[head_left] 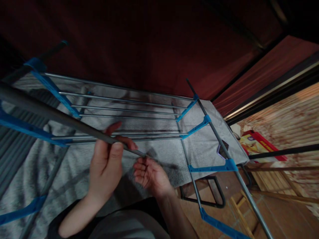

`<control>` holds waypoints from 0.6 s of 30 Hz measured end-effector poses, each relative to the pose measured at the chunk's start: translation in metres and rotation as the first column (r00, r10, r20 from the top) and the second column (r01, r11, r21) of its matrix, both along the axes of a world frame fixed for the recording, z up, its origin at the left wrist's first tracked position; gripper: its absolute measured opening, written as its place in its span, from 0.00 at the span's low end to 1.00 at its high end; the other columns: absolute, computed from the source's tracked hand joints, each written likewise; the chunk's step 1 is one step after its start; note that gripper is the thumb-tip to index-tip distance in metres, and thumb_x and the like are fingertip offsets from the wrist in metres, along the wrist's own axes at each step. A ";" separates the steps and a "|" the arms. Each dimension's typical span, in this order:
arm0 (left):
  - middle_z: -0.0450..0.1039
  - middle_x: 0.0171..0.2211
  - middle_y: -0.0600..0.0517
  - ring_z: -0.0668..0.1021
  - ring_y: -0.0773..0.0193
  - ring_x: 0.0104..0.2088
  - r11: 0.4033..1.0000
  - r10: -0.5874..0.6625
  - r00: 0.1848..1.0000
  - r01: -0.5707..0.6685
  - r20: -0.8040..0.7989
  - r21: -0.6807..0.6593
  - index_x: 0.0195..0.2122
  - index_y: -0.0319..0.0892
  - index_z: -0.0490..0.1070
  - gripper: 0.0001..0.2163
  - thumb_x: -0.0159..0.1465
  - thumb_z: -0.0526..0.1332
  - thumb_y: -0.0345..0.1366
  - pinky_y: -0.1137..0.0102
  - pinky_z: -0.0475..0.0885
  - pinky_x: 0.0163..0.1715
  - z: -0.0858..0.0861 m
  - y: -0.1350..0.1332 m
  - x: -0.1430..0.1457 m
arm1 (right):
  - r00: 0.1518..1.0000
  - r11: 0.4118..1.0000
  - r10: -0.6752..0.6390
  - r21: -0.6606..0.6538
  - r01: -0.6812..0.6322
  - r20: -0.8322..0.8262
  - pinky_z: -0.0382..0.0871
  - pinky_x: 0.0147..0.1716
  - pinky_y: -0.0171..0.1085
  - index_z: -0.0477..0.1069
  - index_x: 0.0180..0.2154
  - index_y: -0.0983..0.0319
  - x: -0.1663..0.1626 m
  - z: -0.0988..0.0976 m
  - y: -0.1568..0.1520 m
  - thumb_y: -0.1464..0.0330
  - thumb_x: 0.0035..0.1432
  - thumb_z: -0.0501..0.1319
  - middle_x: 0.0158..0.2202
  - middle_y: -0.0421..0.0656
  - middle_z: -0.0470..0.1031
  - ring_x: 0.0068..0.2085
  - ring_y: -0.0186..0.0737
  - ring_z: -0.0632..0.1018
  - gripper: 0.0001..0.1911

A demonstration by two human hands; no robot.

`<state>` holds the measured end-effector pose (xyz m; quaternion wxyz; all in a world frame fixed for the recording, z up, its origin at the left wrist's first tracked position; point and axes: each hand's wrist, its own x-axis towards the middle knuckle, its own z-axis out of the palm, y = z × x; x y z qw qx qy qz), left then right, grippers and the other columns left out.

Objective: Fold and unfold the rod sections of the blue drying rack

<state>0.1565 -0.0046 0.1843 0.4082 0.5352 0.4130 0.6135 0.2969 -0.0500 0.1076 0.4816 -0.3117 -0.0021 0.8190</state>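
Observation:
A grey metal drying rack (pixel 124 99) with blue plastic joints spans the view, and a grey towel (pixel 206 146) lies spread beneath its rails. My left hand (pixel 107 162) is closed around a thick grey rod (pixel 50 113) that slants from the upper left down to the middle. My right hand (pixel 149 174) sits just below the rod's lower end, palm up with fingers curled against the towel's dark near edge. Whether it grips the cloth is unclear.
A dark red curtain (pixel 149 43) hangs behind the rack. At the right a red and yellow box (pixel 259 144) rests near wooden slats (pixel 271 182). A black metal frame (pixel 214 192) stands on the tiled floor under the rack's right wing.

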 end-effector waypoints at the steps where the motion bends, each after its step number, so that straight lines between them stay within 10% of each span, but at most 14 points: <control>1: 0.78 0.32 0.56 0.80 0.62 0.34 1.000 0.016 1.000 -0.016 0.018 0.020 0.67 0.52 0.68 0.19 0.76 0.59 0.45 0.64 0.76 0.44 0.008 0.004 -0.004 | 0.998 0.998 0.055 0.041 -0.056 0.009 0.80 0.30 0.31 0.79 0.42 0.66 0.000 -0.001 -0.003 0.61 0.68 0.67 0.35 0.46 0.87 0.31 0.36 0.85 0.13; 7: 0.75 0.30 0.55 0.75 0.63 0.31 0.993 0.092 0.964 -0.071 -0.249 0.092 0.68 0.51 0.70 0.22 0.75 0.60 0.48 0.67 0.74 0.39 0.030 0.015 -0.025 | 0.996 0.989 0.028 0.145 -0.040 0.086 0.79 0.29 0.30 0.78 0.39 0.63 0.006 -0.014 -0.011 0.62 0.63 0.71 0.31 0.42 0.84 0.30 0.35 0.83 0.11; 13: 0.83 0.49 0.50 0.83 0.52 0.45 0.980 0.016 0.821 0.101 -0.571 0.173 0.65 0.52 0.74 0.21 0.73 0.59 0.47 0.63 0.76 0.47 0.010 0.012 -0.025 | 0.968 0.987 -0.132 0.119 0.109 0.215 0.77 0.31 0.29 0.77 0.38 0.60 0.015 -0.022 -0.008 0.64 0.59 0.73 0.32 0.38 0.83 0.31 0.32 0.82 0.09; 18: 0.85 0.45 0.48 0.83 0.47 0.45 0.983 -0.157 0.794 0.183 -0.588 -0.015 0.52 0.53 0.82 0.14 0.68 0.65 0.47 0.59 0.75 0.51 -0.020 0.015 -0.018 | 0.938 0.972 -0.228 0.123 0.202 0.260 0.76 0.32 0.29 0.78 0.39 0.61 0.025 -0.023 -0.002 0.67 0.56 0.71 0.32 0.39 0.83 0.31 0.32 0.81 0.08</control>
